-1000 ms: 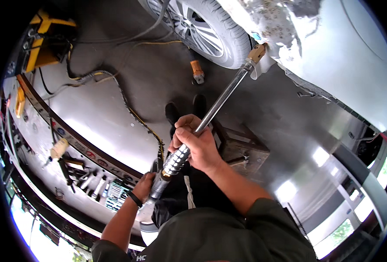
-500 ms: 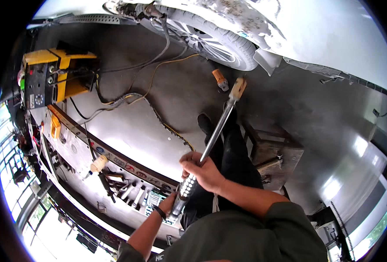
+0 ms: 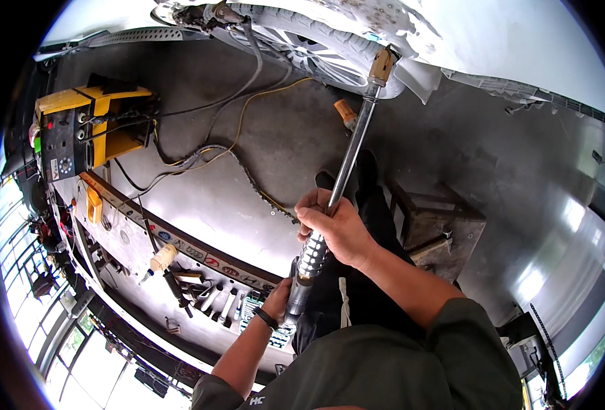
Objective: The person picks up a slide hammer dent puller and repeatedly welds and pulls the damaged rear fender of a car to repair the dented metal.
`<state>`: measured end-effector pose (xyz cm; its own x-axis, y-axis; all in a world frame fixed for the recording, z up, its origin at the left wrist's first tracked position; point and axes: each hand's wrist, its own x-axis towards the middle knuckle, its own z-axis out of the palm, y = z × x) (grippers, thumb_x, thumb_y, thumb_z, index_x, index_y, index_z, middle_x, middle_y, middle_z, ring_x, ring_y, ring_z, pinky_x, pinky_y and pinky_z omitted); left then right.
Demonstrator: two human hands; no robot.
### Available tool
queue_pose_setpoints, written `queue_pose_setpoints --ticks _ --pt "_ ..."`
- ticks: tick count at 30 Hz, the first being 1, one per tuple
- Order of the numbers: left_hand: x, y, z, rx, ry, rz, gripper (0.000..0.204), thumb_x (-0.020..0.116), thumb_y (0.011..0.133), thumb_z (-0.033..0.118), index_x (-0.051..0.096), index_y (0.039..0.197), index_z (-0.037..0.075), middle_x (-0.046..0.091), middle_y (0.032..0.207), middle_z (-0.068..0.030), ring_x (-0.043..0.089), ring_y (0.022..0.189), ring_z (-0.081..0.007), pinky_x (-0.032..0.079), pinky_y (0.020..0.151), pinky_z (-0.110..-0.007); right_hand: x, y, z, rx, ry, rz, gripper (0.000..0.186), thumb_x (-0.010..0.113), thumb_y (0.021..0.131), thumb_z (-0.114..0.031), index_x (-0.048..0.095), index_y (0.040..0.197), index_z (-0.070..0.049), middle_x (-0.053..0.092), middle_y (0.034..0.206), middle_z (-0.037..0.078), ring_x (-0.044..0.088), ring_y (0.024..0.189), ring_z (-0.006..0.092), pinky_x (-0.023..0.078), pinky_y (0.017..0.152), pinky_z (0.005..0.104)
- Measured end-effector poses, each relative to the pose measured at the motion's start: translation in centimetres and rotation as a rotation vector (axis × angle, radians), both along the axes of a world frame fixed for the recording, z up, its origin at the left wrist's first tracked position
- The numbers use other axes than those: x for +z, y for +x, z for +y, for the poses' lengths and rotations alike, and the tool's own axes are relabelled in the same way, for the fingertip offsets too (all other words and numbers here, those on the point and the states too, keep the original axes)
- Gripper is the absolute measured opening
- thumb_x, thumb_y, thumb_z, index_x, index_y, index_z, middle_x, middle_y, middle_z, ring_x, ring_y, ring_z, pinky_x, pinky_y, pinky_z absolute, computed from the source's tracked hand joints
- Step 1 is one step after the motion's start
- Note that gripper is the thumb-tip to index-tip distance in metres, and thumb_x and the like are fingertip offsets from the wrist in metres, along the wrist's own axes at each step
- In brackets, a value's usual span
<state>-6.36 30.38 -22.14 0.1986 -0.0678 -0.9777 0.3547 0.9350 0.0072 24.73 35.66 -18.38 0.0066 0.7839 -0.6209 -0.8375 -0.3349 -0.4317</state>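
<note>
A long metal slide hammer (image 3: 354, 147) slants up and away from my body, with a knurled grip sleeve near its lower end and a tan block at its tip. My right hand (image 3: 338, 229) is closed around the rod just above the sleeve. Lower down, my left hand (image 3: 279, 298) holds the end of the tool, its fingers partly hidden behind it. The far tip overlaps the edge of a white car's damaged, bare-metal body panel (image 3: 377, 17); whether it touches I cannot tell. Just beyond lies the car's wheel (image 3: 309, 46).
An orange angle grinder (image 3: 345, 113) lies on the floor near the wheel. Cables run from a yellow-and-black machine (image 3: 70, 137) at left. A workbench (image 3: 115, 236) carries a caulking gun (image 3: 164, 258) and several tools. A wooden stool (image 3: 446, 239) stands right of my legs.
The tool's tip has moved up and away, from above the floor to the car's panel edge. Both hands have shifted slightly right, keeping hold of it.
</note>
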Motion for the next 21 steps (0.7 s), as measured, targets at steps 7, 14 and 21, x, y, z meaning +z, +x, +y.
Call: queue_pose_setpoints --ticks 7,14,21 --pt "0.9 0.8 0.4 0.038 -0.03 0.051 0.041 0.043 0.104 0.043 0.063 0.114 0.009 0.07 0.092 -0.0032 0.068 0.073 -0.015 0.057 0.065 -0.029 0.1 0.1 -0.1 0.007 -0.008 0.01 0.007 0.064 0.095 -0.011 0.061 0.096 -0.004 0.059 0.082 0.001 0.06 0.075 0.0104 0.055 0.073 0.0318" --pt "0.6 0.3 0.7 0.009 -0.077 -0.008 0.031 0.048 0.103 0.032 0.063 0.115 0.008 0.07 0.091 -0.0026 0.068 0.074 -0.0125 0.058 0.065 -0.028 0.5 0.1 0.1 0.005 -0.012 0.024 0.007 0.064 0.094 -0.01 0.061 0.096 -0.004 0.059 0.082 0.001 0.06 0.075 0.011 0.055 0.073 0.0319" --pt "4.0 3.5 2.5 0.044 -0.2 -0.092 0.029 0.05 0.103 0.032 0.064 0.112 0.009 0.069 0.085 -0.0018 0.068 0.067 -0.0134 0.057 0.058 -0.031 1.4 1.1 0.3 -0.069 -0.052 0.068 0.012 0.065 0.092 -0.013 0.062 0.099 -0.003 0.06 0.079 0.004 0.062 0.072 0.0146 0.056 0.071 0.0345"
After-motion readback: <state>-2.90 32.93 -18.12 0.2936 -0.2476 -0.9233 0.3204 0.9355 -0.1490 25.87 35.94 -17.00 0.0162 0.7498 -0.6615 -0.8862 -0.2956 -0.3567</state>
